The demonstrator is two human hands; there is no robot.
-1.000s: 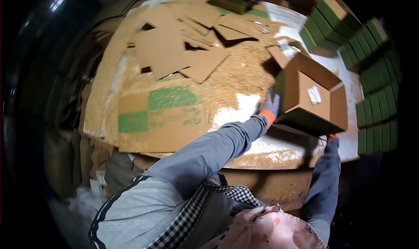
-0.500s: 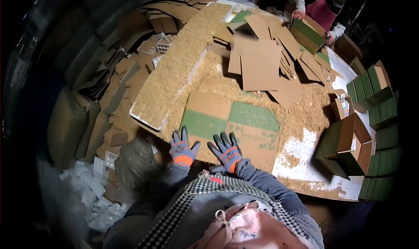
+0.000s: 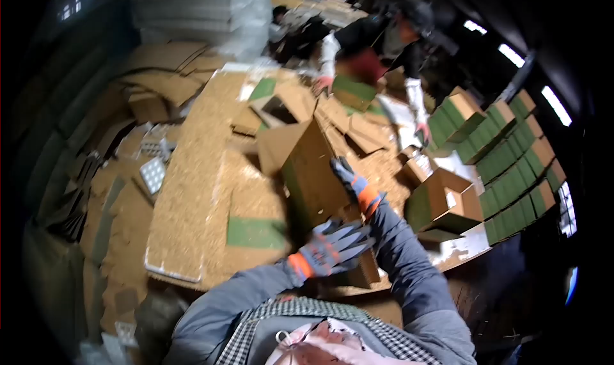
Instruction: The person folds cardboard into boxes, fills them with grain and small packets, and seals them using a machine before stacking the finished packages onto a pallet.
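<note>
A brown and green cardboard box (image 3: 313,179) stands partly opened out on the table in front of me, somewhat blurred. My right hand (image 3: 358,184), in a grey and orange glove, grips its right edge, fingers pointing up and away. My left hand (image 3: 331,246), gloved alike, lies across the box's near side with fingers stretched out, apparently touching it. Left of the box, flat cardboard with a green band (image 3: 257,232) rests on the tabletop.
Sawdust-like litter covers the table (image 3: 185,192). An open box (image 3: 444,205) stands at right, beside stacked green boxes (image 3: 511,166). Loose cardboard pieces (image 3: 364,134) lie farther back, where a co-worker (image 3: 377,51) leans over the table. White trays (image 3: 152,175) lie at left.
Both hands have moved up and right from the flat carton at the table edge. A box now stands raised between them. The view has shifted, showing more of the co-worker and stacked boxes.
</note>
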